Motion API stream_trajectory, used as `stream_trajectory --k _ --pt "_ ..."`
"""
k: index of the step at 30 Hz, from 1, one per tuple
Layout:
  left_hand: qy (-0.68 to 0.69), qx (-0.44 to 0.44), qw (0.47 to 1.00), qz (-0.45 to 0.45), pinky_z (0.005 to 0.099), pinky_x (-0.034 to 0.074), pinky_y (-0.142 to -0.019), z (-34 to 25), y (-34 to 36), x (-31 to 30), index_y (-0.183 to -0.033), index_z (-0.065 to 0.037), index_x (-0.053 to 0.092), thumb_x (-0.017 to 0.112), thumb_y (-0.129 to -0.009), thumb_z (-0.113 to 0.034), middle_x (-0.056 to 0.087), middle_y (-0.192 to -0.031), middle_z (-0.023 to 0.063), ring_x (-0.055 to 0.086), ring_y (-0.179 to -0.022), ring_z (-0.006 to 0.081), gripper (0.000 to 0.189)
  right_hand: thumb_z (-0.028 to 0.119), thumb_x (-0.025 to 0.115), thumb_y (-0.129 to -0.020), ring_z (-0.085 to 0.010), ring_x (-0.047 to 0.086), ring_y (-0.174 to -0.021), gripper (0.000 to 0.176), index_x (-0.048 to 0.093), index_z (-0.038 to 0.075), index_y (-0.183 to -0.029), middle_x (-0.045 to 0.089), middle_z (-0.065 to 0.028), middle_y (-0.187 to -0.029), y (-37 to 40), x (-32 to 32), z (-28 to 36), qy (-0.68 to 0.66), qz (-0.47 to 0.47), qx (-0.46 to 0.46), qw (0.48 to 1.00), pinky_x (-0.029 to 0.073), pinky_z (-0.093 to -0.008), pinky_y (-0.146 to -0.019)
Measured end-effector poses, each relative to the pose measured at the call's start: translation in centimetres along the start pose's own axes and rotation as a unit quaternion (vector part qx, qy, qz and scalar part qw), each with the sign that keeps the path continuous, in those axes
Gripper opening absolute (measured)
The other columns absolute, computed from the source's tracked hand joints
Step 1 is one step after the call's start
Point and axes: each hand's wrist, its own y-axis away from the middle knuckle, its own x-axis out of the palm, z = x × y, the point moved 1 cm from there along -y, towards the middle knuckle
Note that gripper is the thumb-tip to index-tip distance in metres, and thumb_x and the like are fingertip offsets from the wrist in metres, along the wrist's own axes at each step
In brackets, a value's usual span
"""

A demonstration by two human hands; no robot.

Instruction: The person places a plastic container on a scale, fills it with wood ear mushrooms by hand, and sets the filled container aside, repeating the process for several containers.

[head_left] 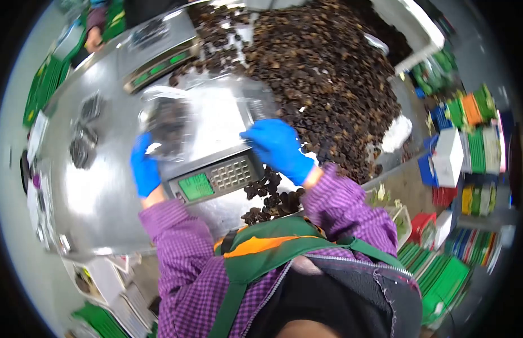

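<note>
My left hand (pixel 144 169), in a blue glove, grips the near left side of a clear plastic pack (pixel 168 127) with dark brown pieces inside, like wood ear mushrooms. This pack is over the left part of a digital scale (pixel 213 177) with a lit green display. My right hand (pixel 278 149), also gloved in blue, is over the scale's right edge with its fingers drawn together. Whatever they may pinch is hidden. Clear plastic (pixel 255 107) lies just beyond those fingers. A few loose mushrooms (pixel 270 200) are scattered between the scale and my apron.
A large heap of dark mushrooms (pixel 329 79) covers the far right of the metal table (pixel 75 208). Filled packs (pixel 83 145) lie at left. A second scale (pixel 160 62) stands at the far left, near another person's hand (pixel 93 40). A white bin (pixel 419 34) borders the heap.
</note>
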Motion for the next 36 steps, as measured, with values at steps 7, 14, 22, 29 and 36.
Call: stream_trajectory --k 7,14,22,29,36 --pt "0.273 -0.348 0.844 -0.302 0.0494 0.029 -0.108 2.3 -1.1 -11.1 -0.149 -0.018 0.026 0.055 -0.091 -0.037 0.009 -0.154 0.0172 0.02 -0.139 0.0356 0.067 0.019 0.07 -0.077 -0.0329 0.055 -0.108 0.059 0.049 0.015 -0.132 0.056 -0.0128 -0.122 -3.0 2.1 0.0 -0.098 -0.005 0.058 0.993 0.045 -0.042 -0.093" --pt "0.216 -0.257 0.936 -0.103 0.0348 0.034 -0.104 -3.8 -0.6 -3.8 -0.139 -0.006 0.043 0.049 -0.096 -0.019 0.046 -0.137 0.0099 0.044 -0.125 0.0192 0.045 0.044 0.083 -0.062 -0.0453 0.038 -0.128 0.104 0.028 0.011 -0.144 0.027 -0.0298 -0.144 8.0 -1.9 -16.8 0.176 -0.101 0.453 0.868 0.038 -0.0461 -0.104" --pt "0.15 -0.23 0.956 0.102 0.0268 0.037 -0.099 -5.9 -3.9 5.4 -0.137 0.0 0.044 0.059 -0.089 -0.009 0.049 -0.136 0.0099 0.048 -0.119 0.0161 0.051 0.044 0.086 -0.056 -0.0481 0.03 -0.131 0.097 0.041 0.021 -0.139 0.011 -0.0221 -0.153 5.4 2.4 -17.2 0.177 0.081 0.509 0.838 0.04 -0.0517 -0.101" --pt "0.083 -0.231 0.966 0.084 0.0195 0.044 -0.063 -7.2 -1.0 8.1 -0.142 -0.008 0.041 0.059 -0.08 0.003 0.053 -0.13 0.0143 0.049 -0.066 0.0055 0.066 0.019 0.079 -0.064 -0.0346 0.055 -0.104 0.045 0.063 0.009 -0.104 0.052 -0.0155 -0.12 7.8 4.7 -22.2 0.01 0.026 0.417 0.909 0.048 -0.0409 -0.089" --pt "0.085 -0.212 0.972 -0.059 0.0156 0.031 -0.052 -9.7 2.4 9.2 -0.143 -0.009 0.038 0.052 -0.081 0.007 0.051 -0.133 0.011 0.03 -0.056 0.0002 0.066 0.012 0.076 -0.064 -0.0301 0.063 -0.089 0.041 0.063 0.004 -0.102 0.061 -0.0151 -0.098 3.6 -0.3 -17.4 -0.132 -0.071 0.388 0.909 0.051 -0.0349 -0.079"
